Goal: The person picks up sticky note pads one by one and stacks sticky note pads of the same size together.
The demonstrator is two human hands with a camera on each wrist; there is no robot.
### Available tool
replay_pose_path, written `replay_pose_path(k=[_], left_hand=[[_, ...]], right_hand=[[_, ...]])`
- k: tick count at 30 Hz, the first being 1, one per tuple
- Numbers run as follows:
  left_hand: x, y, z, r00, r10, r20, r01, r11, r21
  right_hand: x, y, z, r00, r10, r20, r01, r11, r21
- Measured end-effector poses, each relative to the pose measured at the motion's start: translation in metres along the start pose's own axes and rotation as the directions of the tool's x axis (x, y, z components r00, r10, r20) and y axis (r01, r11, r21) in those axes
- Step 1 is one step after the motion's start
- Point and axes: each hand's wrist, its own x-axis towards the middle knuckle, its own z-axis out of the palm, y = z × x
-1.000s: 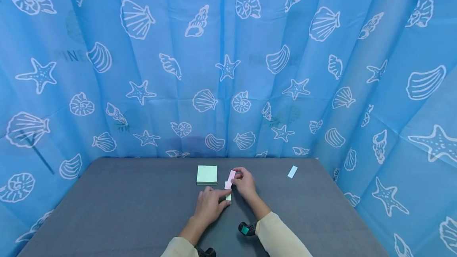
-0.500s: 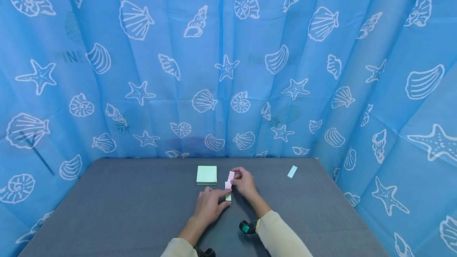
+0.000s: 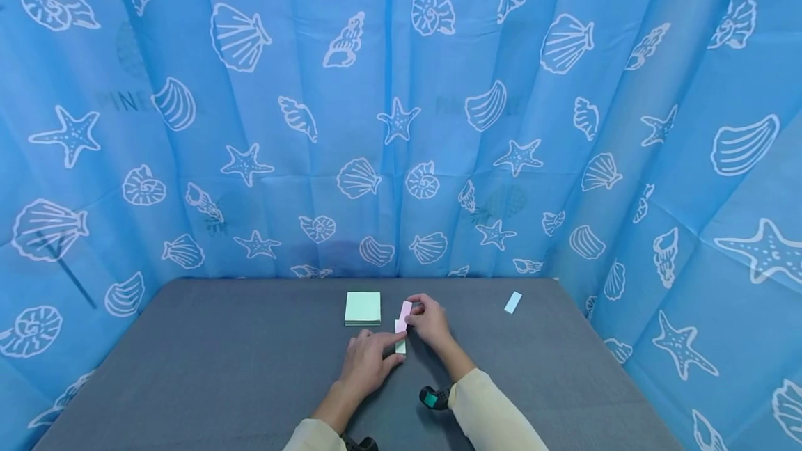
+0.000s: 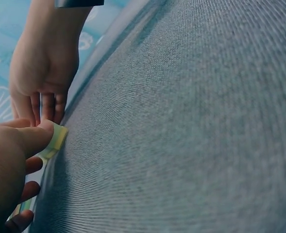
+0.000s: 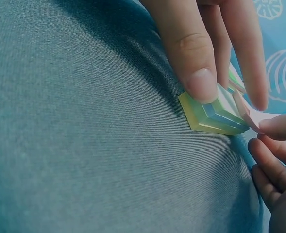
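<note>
A small sticky-note pad (image 3: 400, 346), layered yellow, blue and green, lies on the grey table near the middle. My left hand (image 3: 370, 360) holds it, thumb at its near end and index finger across its top. From the pad's far end rises a narrow pink sticky note (image 3: 405, 310), which my right hand (image 3: 431, 322) pinches along its right side. The right wrist view shows the pad (image 5: 215, 116) from its near end, with my left thumb against it and my right fingertips on the pink note's edge. The left wrist view shows only the pad's yellow corner (image 4: 60, 136).
A square stack of pale green sticky notes (image 3: 363, 307) sits just beyond my left hand. To the right lies a loose light-blue strip (image 3: 513, 302). A blue shell-patterned curtain (image 3: 388, 124) hangs behind the grey table (image 3: 207, 367).
</note>
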Motion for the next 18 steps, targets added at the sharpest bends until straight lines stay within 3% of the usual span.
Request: replay_pose_path(k=[18], left_hand=[[-0.0016,-0.0002,0.0022,0.999,0.022,-0.047,-0.022,1.000,0.015]], right_hand=[[-0.0074,0.0010,-0.0041,0.988,-0.095,0.120,0.101,0.994,-0.041]])
